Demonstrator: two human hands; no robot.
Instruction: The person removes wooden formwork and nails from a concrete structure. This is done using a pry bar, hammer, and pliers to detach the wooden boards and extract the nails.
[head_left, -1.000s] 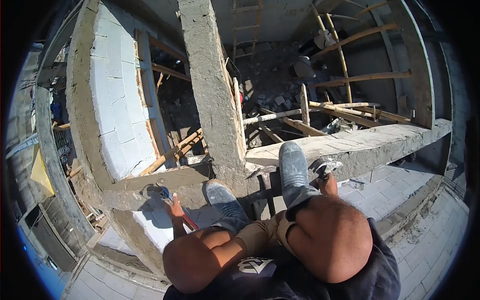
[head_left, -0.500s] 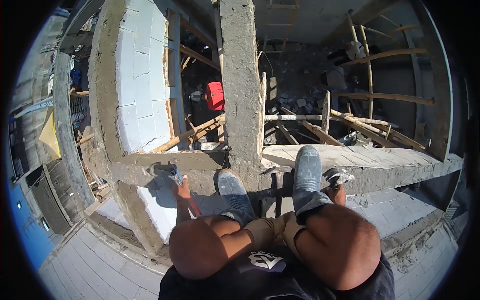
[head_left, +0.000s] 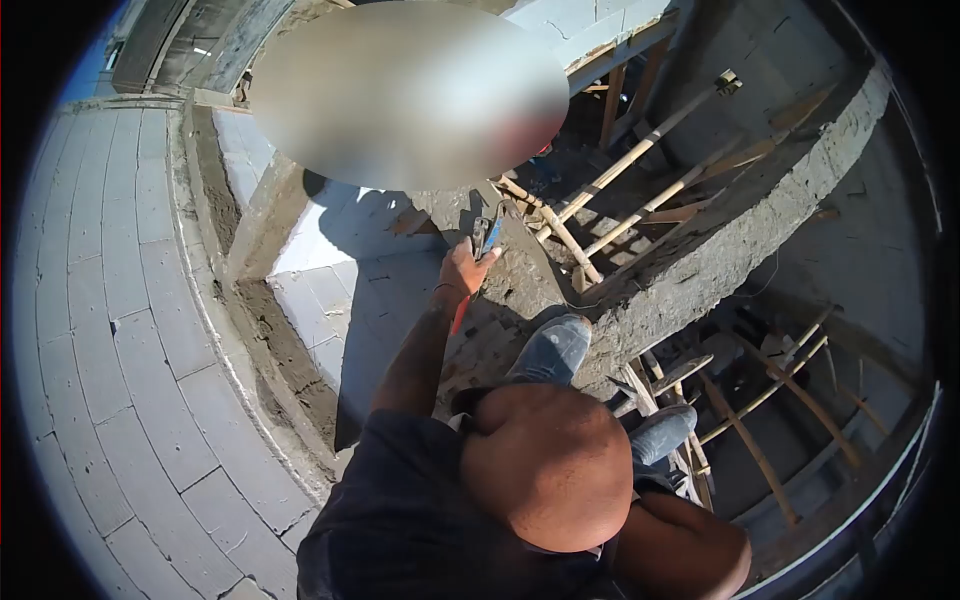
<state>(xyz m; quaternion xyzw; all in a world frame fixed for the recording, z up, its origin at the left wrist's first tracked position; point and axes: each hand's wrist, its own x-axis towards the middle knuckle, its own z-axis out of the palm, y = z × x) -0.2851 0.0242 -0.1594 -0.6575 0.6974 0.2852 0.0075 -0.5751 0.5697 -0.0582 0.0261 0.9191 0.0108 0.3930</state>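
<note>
My left hand (head_left: 468, 268) is closed around a tool with a blue and metal upper part (head_left: 486, 232) and a red part (head_left: 460, 315) below the fist. It is held over the rough concrete beam (head_left: 520, 262), left of my boot (head_left: 553, 348). The tool's exact kind is unclear. My right hand is out of the picture. My other boot (head_left: 664, 434) is farther right, past my bent knee.
A concrete beam (head_left: 720, 265) runs up to the right. Bamboo poles (head_left: 640, 160) cross the deep opening beyond it. Pale block walling (head_left: 150, 380) curves along the left. A blurred oval patch hides the top centre.
The view has swung left and tilted. My left hand still grips the tool and now appears higher and nearer the centre. My right hand, which held a metal-headed tool, has left the view.
</note>
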